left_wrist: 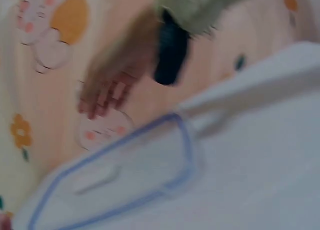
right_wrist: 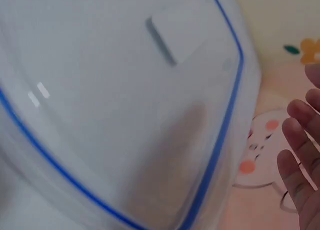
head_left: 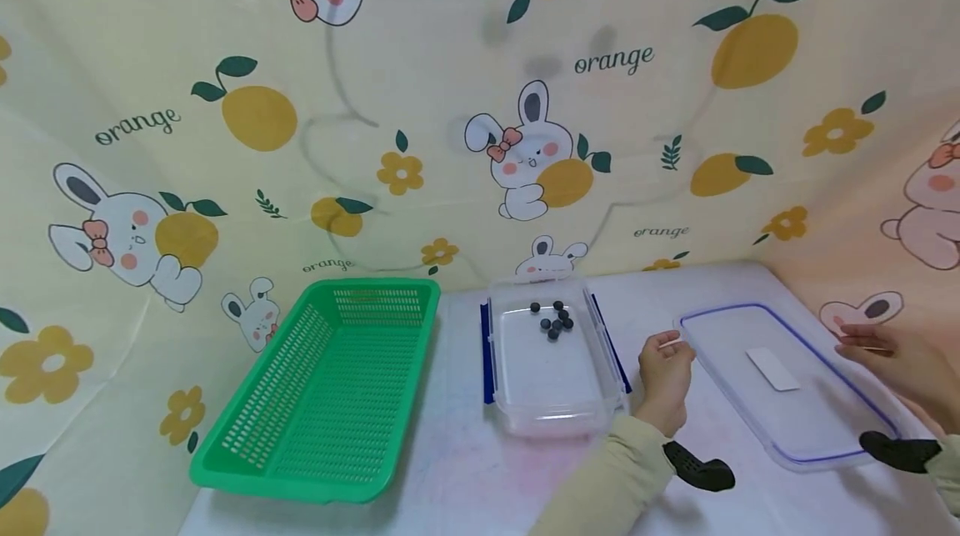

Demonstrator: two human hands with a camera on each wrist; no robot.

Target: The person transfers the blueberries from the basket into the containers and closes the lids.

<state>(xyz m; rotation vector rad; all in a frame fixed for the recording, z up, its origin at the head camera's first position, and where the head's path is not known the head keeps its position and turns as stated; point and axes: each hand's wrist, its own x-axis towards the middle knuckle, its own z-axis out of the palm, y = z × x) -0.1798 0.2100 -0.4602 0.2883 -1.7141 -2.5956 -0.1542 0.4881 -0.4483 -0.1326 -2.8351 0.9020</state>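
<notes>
A clear plastic lid (head_left: 817, 411) with a blue seal round its rim lies on the table at the right. My left hand (head_left: 666, 378) hovers by its far left corner, fingers loosely bent, with nothing visible between them. Only a bit of that hand's fingers (left_wrist: 5, 223) shows in the left wrist view. Over by the lid's right side is my right hand (head_left: 903, 369), fingers extended and apart from the lid in the right wrist view. A clear container (head_left: 551, 415) with dark blue side clips stands left of my left hand, holding several small dark balls (head_left: 557, 324).
A green plastic basket (head_left: 360, 378) with slotted sides stands on the left of the white table (head_left: 457, 469). A white rectangular piece (head_left: 772, 369) shows within the lid's outline. Printed cloth (head_left: 450, 102) hangs behind and at the right.
</notes>
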